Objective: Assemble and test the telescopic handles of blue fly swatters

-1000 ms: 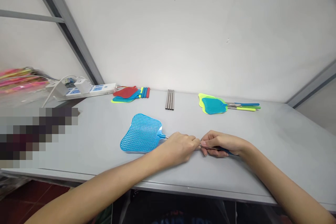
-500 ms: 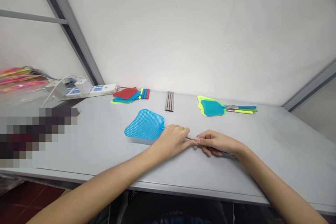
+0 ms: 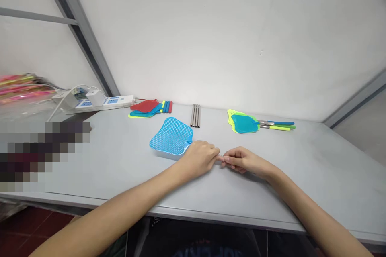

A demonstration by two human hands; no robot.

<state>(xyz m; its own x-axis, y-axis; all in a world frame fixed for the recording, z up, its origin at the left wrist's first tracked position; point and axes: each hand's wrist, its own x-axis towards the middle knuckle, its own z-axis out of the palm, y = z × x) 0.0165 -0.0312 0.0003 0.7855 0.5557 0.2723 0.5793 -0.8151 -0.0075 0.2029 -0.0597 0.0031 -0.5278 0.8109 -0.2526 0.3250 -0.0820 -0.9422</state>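
A blue fly swatter (image 3: 171,136) is held just above the table in front of me, its perforated head pointing left and tilted. My left hand (image 3: 201,156) is wrapped round its shaft close to the head, and hides most of it. Right beside it, my right hand (image 3: 243,160) pinches the thin shaft with thumb and fingers. The handle end is hidden by the right hand. Behind the swatter lie several metal tubes (image 3: 195,116) side by side.
Back left hold loose swatter heads (image 3: 144,106), coloured handle grips (image 3: 167,107) and a white power strip (image 3: 108,103) with plugs. At the back right lies a pile of swatters (image 3: 245,123) with metal shafts. The table's front edge (image 3: 226,217) runs below my arms.
The swatter head has shifted slightly right and away from me and tilted more. My hands are closer together, and the blue handle piece that showed beneath my right hand is now out of sight.
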